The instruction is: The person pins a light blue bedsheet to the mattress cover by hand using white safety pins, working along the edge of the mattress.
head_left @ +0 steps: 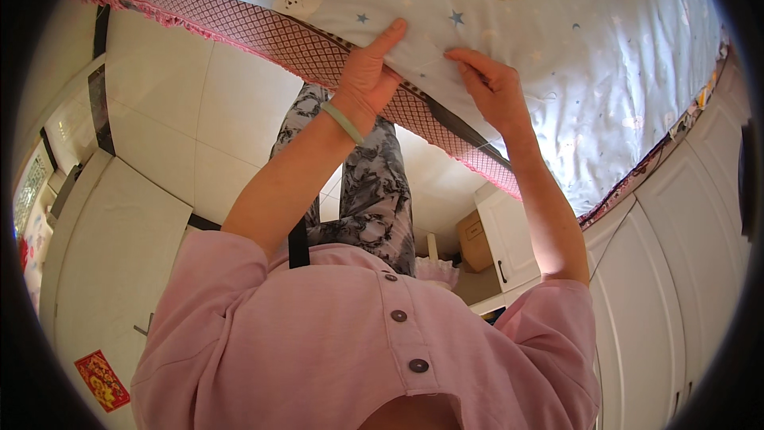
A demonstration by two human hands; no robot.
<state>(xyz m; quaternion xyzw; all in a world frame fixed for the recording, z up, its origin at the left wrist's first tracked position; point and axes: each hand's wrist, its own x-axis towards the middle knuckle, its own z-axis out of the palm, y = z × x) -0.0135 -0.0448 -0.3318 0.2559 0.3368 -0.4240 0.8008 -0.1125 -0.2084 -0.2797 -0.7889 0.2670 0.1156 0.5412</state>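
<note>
A light blue quilt (573, 56) printed with white dogs and blue stars spreads in front of me. Along its near edge shows a red-brown lattice-patterned cloth (263, 32) with pink fringe. My left hand (370, 72), with a pale green bangle (343, 124) on the wrist, grips the quilt's edge. Its thumb lies on top, while the other fingers go under and out of sight. To the right, my right hand (495, 89) is closed in a pinch just over the quilt, thumb and forefinger together. Whatever sits between those fingertips is too small to make out.
White cabinets (629, 295) line the right side. Below the cloth edge are a cardboard box (475, 243) and a pale tiled floor (159, 112). A white door (119, 247) stands at the left, with a red and gold card (102, 381) near it.
</note>
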